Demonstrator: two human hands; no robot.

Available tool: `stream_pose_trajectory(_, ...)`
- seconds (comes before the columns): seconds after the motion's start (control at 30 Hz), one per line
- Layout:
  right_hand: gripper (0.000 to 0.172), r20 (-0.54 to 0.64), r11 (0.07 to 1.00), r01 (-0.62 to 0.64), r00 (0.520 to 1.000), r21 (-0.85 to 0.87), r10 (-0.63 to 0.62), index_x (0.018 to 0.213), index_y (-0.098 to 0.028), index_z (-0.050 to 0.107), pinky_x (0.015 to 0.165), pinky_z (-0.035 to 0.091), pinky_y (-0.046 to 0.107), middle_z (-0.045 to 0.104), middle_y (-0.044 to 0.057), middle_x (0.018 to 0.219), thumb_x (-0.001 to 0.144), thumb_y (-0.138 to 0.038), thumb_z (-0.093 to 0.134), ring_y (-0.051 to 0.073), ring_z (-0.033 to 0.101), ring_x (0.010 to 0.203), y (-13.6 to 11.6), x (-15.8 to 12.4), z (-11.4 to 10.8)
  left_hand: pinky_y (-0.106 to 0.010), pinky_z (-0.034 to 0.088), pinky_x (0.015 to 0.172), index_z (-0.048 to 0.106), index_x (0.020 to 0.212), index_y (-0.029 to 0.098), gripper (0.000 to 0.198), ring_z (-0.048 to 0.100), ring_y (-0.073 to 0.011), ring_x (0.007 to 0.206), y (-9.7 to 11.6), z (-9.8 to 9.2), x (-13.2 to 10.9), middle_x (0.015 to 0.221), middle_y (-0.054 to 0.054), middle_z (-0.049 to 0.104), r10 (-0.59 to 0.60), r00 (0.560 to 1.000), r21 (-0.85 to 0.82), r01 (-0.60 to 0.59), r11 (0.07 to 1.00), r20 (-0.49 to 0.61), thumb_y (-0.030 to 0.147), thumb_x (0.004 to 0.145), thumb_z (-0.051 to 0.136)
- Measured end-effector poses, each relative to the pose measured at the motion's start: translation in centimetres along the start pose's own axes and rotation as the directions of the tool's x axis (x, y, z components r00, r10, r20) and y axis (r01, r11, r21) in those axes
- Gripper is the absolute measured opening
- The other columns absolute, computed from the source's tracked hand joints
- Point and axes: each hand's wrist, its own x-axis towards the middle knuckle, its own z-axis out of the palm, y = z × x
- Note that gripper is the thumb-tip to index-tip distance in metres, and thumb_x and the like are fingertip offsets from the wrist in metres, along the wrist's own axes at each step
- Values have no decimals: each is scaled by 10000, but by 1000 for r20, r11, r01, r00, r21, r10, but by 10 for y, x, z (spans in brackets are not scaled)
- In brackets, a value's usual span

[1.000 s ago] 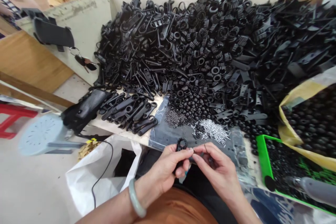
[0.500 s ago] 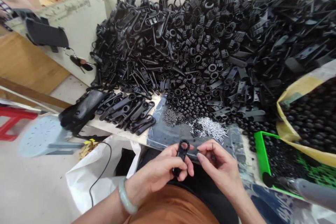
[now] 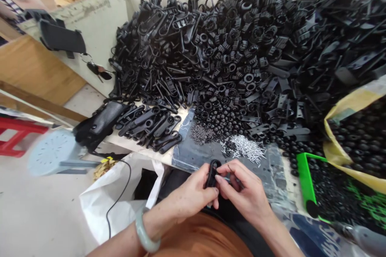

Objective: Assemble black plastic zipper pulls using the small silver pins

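Black plastic ring-ended lever [image 3: 212,173], one, apparently light and stiff, best held by its shank: clamped in left hand [image 3: 188,192] above the lap, just off the tabletop [image 3: 150,156] edge. Right hand [image 3: 245,192] just beside it, fingers pinched together; anything held too small to tell. Behind: heap of black plastic parts [image 3: 211,48], loose metal pins [image 3: 245,147].

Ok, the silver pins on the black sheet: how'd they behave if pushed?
The silver pins are likely stiff, as each lies straight. They look thin and round and sit loose in a heap on the dark plastic sheet, so a push would probably roll or scatter them.
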Motion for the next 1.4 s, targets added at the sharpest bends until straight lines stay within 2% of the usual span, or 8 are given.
stream_pose_trajectory(0.17,80,21,998,-53,998,41,52,964,-215,697,552,472,233,647,15,811,997,-215,624,123,591,612,-6,-1,-1,-276,417,674,520,940,205,233,557,-129,694,-3,-1,0,760,29,575,47,998,73,-43,996,-45,60,758,514)
stream_pose_trajectory(0.33,122,-16,998,48,999,39,-48,936,-216,699,637,531,243,680,39,857,1005,-169,610,145,661,716,-9,-2,1,-253,410,661,560,962,204,193,570,-128,692,0,-2,-2,761,21,580,65,997,58,-63,996,-37,89,811,525)
stream_pose_trajectory(0.43,134,-12,995,96,995,-10,-96,1017,-220,702,670,537,225,695,34,896,999,-126,609,132,675,756,-11,-1,1,-248,392,616,576,981,193,76,536,-119,634,4,-4,-3,738,22,560,75,997,40,-73,996,-30,231,921,547)
stream_pose_trajectory(0.5,163,19,993,104,995,-58,-103,1079,-221,699,695,543,222,704,38,935,1007,-119,594,128,685,781,-12,0,1,-243,380,591,583,1001,191,143,505,-115,591,5,-6,-2,682,37,530,92,994,69,-87,994,-63,322,973,532)
stream_pose_trajectory(0.67,230,69,977,146,988,-153,-137,1183,-210,689,719,562,233,715,47,938,1030,-128,538,137,706,786,-14,1,3,-223,341,539,594,1074,198,181,439,-95,542,-2,-7,1,697,47,542,143,969,150,-114,982,-202,343,1005,510)
stream_pose_trajectory(1.0,407,77,981,26,997,-192,-11,1445,-233,589,807,604,229,691,98,1135,1065,-200,446,153,731,924,-19,-4,-11,-208,287,487,581,1051,173,291,383,-73,498,-8,-12,11,693,42,572,146,977,37,-142,989,-156,456,990,550)
stream_pose_trajectory(1.23,473,101,925,118,991,-362,-87,1495,-252,558,646,609,213,710,38,869,1059,-162,400,156,740,704,-8,-13,-5,-208,252,459,572,1052,163,377,366,-62,468,-6,-10,14,678,43,567,126,978,-47,-135,990,-165,525,950,591)
stream_pose_trajectory(1.4,404,56,915,102,995,-390,-87,1395,-209,641,622,577,190,702,38,851,1061,-161,419,133,731,684,-11,-12,-2,-212,266,467,566,1041,156,349,365,-64,478,-7,-10,15,684,40,566,116,979,-31,-123,992,-167,494,958,572)
